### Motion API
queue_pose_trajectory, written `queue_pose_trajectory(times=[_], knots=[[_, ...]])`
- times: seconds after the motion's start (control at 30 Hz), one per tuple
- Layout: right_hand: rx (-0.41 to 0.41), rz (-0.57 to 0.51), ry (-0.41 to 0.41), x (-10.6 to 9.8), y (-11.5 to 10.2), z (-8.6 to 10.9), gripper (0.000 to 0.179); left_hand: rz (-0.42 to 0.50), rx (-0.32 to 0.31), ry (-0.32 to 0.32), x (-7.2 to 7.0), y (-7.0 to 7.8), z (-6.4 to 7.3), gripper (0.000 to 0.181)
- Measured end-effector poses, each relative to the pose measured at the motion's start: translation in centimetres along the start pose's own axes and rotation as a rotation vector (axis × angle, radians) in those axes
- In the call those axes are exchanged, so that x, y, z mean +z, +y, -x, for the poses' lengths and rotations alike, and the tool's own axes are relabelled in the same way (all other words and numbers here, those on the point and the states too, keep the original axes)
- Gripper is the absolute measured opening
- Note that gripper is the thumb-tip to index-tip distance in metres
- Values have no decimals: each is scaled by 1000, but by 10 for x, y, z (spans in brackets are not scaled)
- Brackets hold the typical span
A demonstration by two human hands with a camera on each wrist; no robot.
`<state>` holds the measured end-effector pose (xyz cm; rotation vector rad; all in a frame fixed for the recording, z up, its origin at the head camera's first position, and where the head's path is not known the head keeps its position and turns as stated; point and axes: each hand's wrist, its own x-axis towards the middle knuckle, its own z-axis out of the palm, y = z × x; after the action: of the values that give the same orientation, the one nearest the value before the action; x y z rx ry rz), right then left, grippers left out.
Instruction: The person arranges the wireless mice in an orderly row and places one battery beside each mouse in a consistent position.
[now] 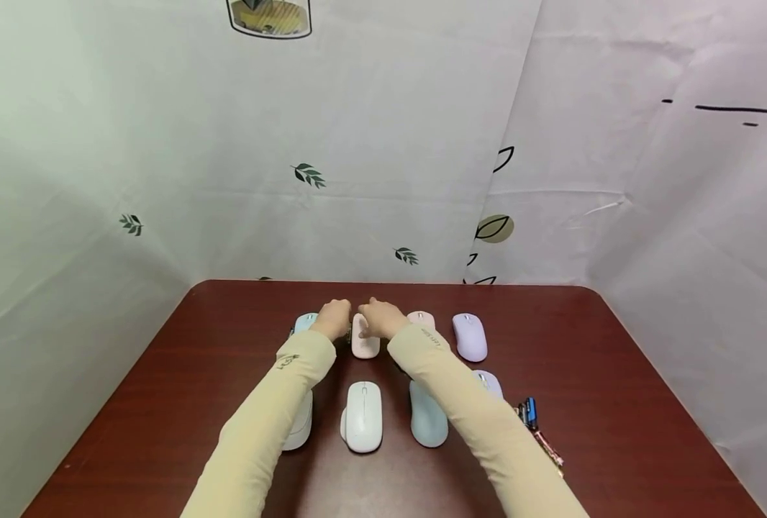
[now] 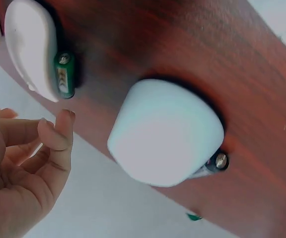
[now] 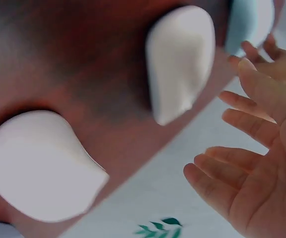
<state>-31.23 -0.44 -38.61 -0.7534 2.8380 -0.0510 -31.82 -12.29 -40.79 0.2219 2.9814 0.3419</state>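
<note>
At the far side of the table, a pale pink computer mouse (image 1: 365,345) lies between my two hands. My left hand (image 1: 334,319) is on its left, fingers loosely bent around nothing in the left wrist view. A green battery (image 2: 65,75) lies against that mouse's side. Left of this hand is a light blue mouse (image 2: 165,134), with a dark-ended battery (image 2: 219,161) beside it. My right hand (image 3: 257,168) has its fingers spread and holds nothing; it is close to the pale pink mouse, though I cannot tell whether it touches.
Right of my right hand lie another pink mouse (image 1: 421,318) and a lilac mouse (image 1: 470,338). The nearer row has white mice (image 1: 364,417), a grey-blue mouse (image 1: 428,417) and a lilac one (image 1: 489,382) partly behind my sleeve. Several batteries (image 1: 547,446) lie by my right forearm.
</note>
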Motion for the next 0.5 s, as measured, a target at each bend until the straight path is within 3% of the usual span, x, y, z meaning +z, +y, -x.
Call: queue_pose_trajectory(times=[0.13, 0.3, 0.5], knots=[[-91, -1, 44, -15, 4, 11, 45, -28, 55, 29, -7, 4, 3, 20], [-211, -84, 125, -31, 17, 31, 36, -17, 143, 59, -15, 13, 14, 26], [-250, -148, 221, -45, 47, 59, 30, 69, 190, 84, -17, 21, 25, 30]])
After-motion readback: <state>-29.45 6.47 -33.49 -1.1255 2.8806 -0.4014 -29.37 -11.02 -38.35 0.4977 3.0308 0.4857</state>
